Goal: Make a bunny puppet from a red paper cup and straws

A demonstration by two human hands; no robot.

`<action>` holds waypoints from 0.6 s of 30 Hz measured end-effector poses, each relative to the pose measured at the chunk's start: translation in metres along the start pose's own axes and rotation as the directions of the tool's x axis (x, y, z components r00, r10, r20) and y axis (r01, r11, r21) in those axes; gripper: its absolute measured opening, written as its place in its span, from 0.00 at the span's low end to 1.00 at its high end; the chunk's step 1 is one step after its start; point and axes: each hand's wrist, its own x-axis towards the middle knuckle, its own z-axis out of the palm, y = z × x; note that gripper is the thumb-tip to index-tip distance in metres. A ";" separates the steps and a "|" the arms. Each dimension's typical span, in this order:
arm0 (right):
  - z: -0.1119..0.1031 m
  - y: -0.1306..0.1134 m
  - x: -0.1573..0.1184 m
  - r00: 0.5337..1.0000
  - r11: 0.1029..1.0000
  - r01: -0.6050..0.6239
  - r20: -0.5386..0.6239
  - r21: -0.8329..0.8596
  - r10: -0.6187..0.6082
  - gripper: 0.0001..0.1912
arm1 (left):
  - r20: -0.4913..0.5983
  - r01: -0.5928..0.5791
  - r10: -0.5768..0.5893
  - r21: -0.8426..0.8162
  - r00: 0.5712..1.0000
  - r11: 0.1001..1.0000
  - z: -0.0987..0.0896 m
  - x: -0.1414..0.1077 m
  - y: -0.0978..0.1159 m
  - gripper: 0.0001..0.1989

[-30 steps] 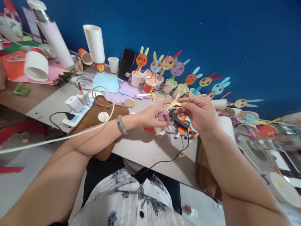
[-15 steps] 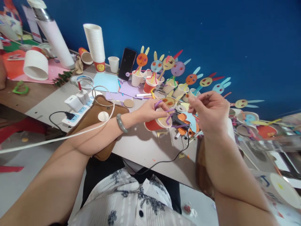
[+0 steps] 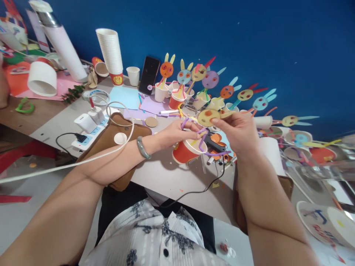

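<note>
My left hand (image 3: pixel 181 132) is closed in a pinch on bent purple straws (image 3: pixel 203 143) at the mouth of a red-and-white paper cup (image 3: pixel 185 152). The cup leans, its opening turned up and to the right. My right hand (image 3: pixel 240 131) pinches a round yellow paper rabbit face (image 3: pixel 206 117), its thumb on the disc's right edge; most of the ears are hidden by the fingers. That face is just above and behind the cup, apart from it. Below my right hand lies a black tool like a glue gun (image 3: pixel 215 143), with a black cable.
Finished rabbit figures in cups (image 3: pixel 177 96) line the blue wall. At the left are a stack of paper cups (image 3: pixel 109 51), a phone (image 3: pixel 149 75), a power strip (image 3: pixel 93 131) with a white cable crossing my left arm, and a flask (image 3: pixel 65 48). A white roll (image 3: pixel 271 155) stands right.
My right hand has moved left and now holds the yellow rabbit face. The cup at my left hand has shifted slightly right and down and shows more.
</note>
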 end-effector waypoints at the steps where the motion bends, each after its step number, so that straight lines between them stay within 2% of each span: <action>1: -0.001 0.000 0.000 0.998 0.998 0.008 -0.062 0.063 -0.004 0.15 | -0.016 0.013 -0.014 -0.029 1.000 0.999 0.000 0.001 -0.001 0.14; 3: -0.001 0.001 -0.002 0.984 0.982 0.024 -0.176 0.187 0.009 0.16 | -0.038 0.043 -0.046 -0.073 0.998 0.996 0.000 0.001 -0.002 0.13; 5: 0.000 0.000 -0.006 0.978 0.965 0.027 -0.209 0.261 0.030 0.15 | -0.057 0.060 -0.065 -0.089 0.996 0.994 0.000 0.002 -0.004 0.11; 10: 0.005 -0.006 -0.017 0.989 0.948 0.020 -0.142 0.316 0.026 0.16 | -0.035 0.108 -0.114 -0.144 0.993 0.984 0.001 0.001 -0.004 0.13; 18: 0.003 0.001 -0.020 0.999 0.972 -0.032 -0.031 0.234 0.040 0.22 | -0.054 0.137 -0.151 -0.200 0.987 0.970 0.001 0.001 -0.007 0.17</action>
